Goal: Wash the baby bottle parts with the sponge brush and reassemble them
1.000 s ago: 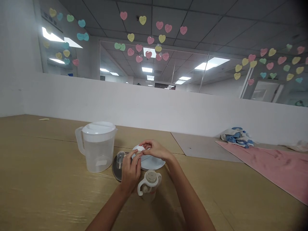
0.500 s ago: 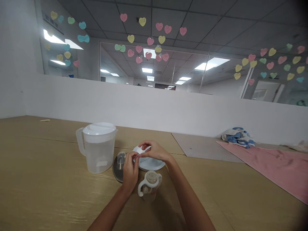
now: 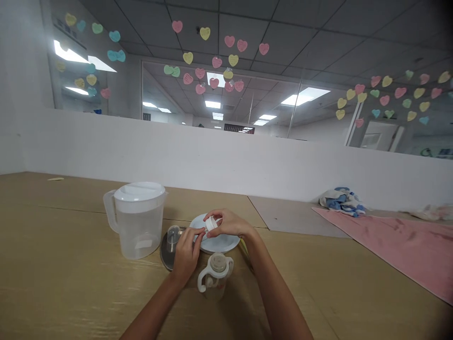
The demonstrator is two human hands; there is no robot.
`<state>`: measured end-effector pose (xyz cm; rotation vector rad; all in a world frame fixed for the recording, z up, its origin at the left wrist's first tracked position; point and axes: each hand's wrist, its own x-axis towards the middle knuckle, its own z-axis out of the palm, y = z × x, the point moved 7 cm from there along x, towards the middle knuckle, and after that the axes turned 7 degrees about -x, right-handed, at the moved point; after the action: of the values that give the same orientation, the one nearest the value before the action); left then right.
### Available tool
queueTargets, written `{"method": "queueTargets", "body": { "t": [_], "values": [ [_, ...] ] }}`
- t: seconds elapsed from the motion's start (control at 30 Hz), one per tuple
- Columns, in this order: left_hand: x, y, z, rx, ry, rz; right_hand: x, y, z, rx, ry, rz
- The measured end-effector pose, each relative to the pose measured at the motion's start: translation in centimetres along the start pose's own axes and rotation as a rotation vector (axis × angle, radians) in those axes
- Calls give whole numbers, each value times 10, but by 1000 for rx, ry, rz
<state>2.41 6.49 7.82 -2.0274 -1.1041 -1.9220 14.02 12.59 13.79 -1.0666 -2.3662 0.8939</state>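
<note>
My right hand (image 3: pixel 228 224) holds a white screw collar (image 3: pixel 211 224), like one from a baby bottle, tilted above a white plate (image 3: pixel 226 243). The fingertips of my left hand (image 3: pixel 187 248) pinch at the collar's lower left edge; any small part between them is too hidden to make out. Below both hands stands a clear baby bottle (image 3: pixel 215 278) with white side handles. Left of my left hand, a clear dome cap (image 3: pixel 173 237) sits on a dark round tray (image 3: pixel 166 255).
A lidded translucent pitcher (image 3: pixel 138 226) stands to the left. Partly behind my right wrist lies a thin yellow item (image 3: pixel 244 246). Farther right are a pink cloth (image 3: pixel 385 245) and a crumpled blue and white cloth (image 3: pixel 341 202). A white wall (image 3: pixel 212 160) bounds the table's back.
The white collar has turned in my right hand, so its round side shows more. My left fingertips stay close to it. The whole view has shifted slightly.
</note>
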Motion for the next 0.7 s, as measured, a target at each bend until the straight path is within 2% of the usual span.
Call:
{"method": "queueTargets", "body": {
  "t": [0.1,0.27,0.37,0.7],
  "values": [
    [2,-5,2,3,-38,7,-2,-2,2,16,-9,54],
    [4,-11,2,-11,-55,-29,-8,-22,-4,-280,102,-14],
    [4,-12,1,-41,-62,-31,-11,-34,-2,-396,107,-52],
    [3,-13,-4,-62,-9,-42,-18,-50,4,-464,129,-164]
  ]
}}
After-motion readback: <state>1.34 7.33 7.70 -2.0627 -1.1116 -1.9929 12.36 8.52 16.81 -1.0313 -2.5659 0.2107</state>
